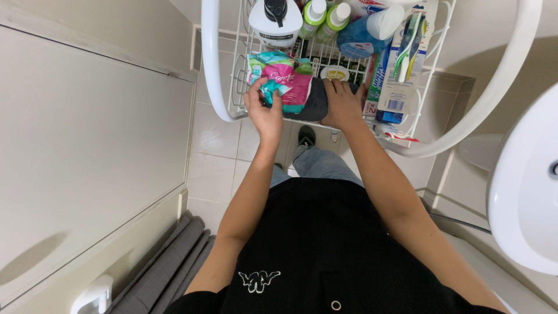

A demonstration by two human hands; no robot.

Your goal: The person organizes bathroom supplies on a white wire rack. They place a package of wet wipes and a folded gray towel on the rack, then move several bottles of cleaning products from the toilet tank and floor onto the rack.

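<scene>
The teal and pink soft packet [283,78] lies in the near part of the white wire basket [235,87], partly on top of a dark folded cloth [317,102]. The left hand [263,110] has its grip clamped on the packet's near left corner, fingers curled over the teal edge and thumb underneath. Just to the right of that grip, the right hand [342,104] lies flat on the dark cloth, fingers spread and pressing down; its grip is apart, closed around nothing.

Beyond both grips, further into the basket, stand a white pump bottle with a black top [275,23], two small green bottles with white caps [325,17] and a blue bottle [356,38]. A small round yellow-labelled lid [335,73] sits just past the right hand's fingertips. To the right of that hand a carded toothbrush pack [404,64] leans against the basket's wall, with a toothpaste box [376,81] beside it.

A thick white rail [210,70] curves around the basket. Below the hands lie the tiled floor [215,157] and a shoe [306,135]. Far right is a white basin [523,192]; far left, a pale panel [87,151] and grey folded mat [168,273]
</scene>
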